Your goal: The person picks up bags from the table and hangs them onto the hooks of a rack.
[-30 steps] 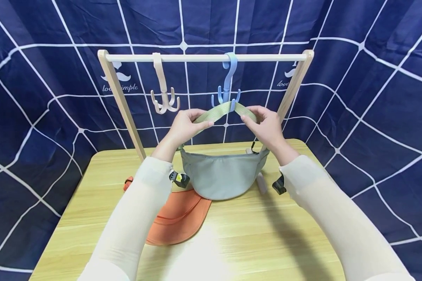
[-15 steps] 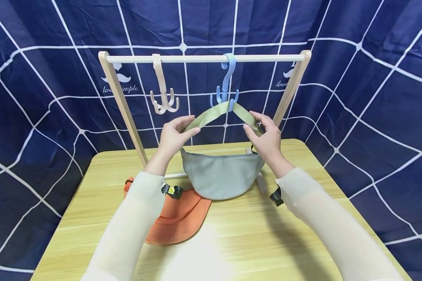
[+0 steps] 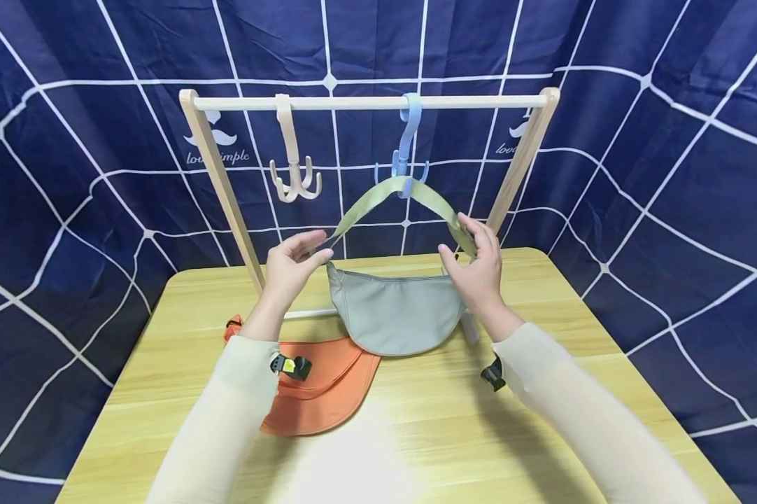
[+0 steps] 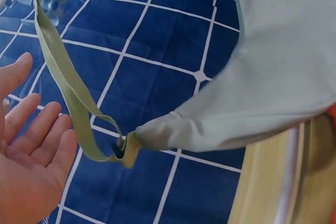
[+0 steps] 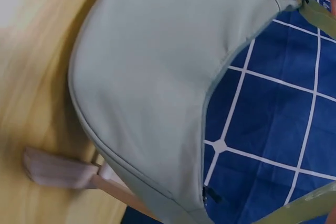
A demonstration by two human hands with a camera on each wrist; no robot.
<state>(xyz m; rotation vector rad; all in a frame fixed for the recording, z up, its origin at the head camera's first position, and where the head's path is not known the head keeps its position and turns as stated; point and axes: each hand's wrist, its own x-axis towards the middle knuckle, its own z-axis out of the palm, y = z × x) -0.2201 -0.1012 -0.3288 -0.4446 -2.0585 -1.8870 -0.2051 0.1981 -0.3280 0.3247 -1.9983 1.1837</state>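
A grey-green sling bag (image 3: 400,315) hangs by its light green strap (image 3: 369,201), which is looped over a front prong of the blue four-prong hook (image 3: 406,136). Just left of the strap's lower left end, my left hand (image 3: 290,269) has its fingers spread; in the left wrist view the palm (image 4: 34,182) shows with nothing in it. My right hand (image 3: 479,269) is at the strap's right side, fingertips against the webbing and thumb apart from it. The bag's body (image 5: 147,87) fills much of the right wrist view, where the right hand is mostly out of frame.
The hook hangs from the white bar (image 3: 353,103) of a wooden rack. A beige hook (image 3: 293,154) hangs farther left on it. An orange cap (image 3: 322,392) lies on the wooden table (image 3: 454,434), partly behind the left forearm. A blue gridded curtain (image 3: 668,175) surrounds the table.
Both hands have slid down the strap from near the hook; the left hand has let go and moved left, and the right thumb has come off the strap. The strap stays on the blue hook.
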